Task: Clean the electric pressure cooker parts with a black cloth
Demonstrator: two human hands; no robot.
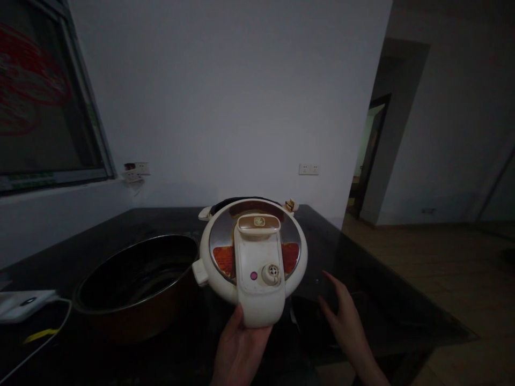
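My left hand [240, 346] grips the handle end of a cream-white pressure-cooker lid [253, 254] and holds it tilted up, its top facing me. The lid has a metal disc, orange-red labels, a pink button and a round valve. Behind it, the rim of the cooker body [241, 202] shows with small white side tabs. My right hand [345, 316] hovers open to the right of the lid, fingers stretched toward the dark countertop [362, 268], holding nothing.
A wide dark pot [134, 279] stands left of the lid. A white device with a cable [24, 304] lies at the far left edge. Wall sockets [308, 169] sit behind; a window [44, 107] is left. A doorway [372, 155] opens right.
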